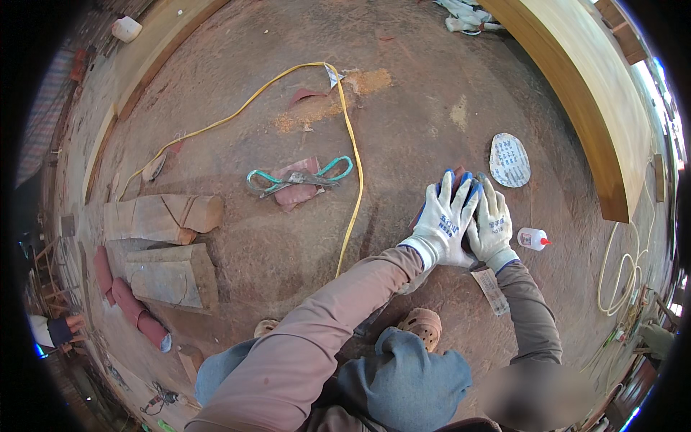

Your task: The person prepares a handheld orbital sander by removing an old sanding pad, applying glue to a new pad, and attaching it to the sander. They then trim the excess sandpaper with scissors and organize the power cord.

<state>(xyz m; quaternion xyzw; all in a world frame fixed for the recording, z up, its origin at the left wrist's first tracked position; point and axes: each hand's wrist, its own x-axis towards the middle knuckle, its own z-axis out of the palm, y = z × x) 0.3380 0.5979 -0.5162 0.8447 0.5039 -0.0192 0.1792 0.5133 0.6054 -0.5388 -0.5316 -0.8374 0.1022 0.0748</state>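
Both my hands wear white gloves with blue fingertips and meet low over the floor, right of centre. My left hand (446,223) lies with fingers stretched forward over a reddish-brown piece, like sandpaper (458,177), mostly hidden beneath it. Against its side rests my right hand (492,227), fingers straight and close together. What lies under the palms is hidden. An oval printed paper-backed piece (509,160) is just beyond my right fingertips. To the right lies a white bottle with a red tip (533,238). A printed strip (491,291) is by my right wrist.
Teal-handled scissors (299,176) lie on a reddish sheet (288,198). A yellow cord (353,144) curves across the floor. Wooden blocks (173,273) and reddish rolls (137,309) are at left. A large wooden piece (583,79) borders the right, near a coiled pale cable (617,306).
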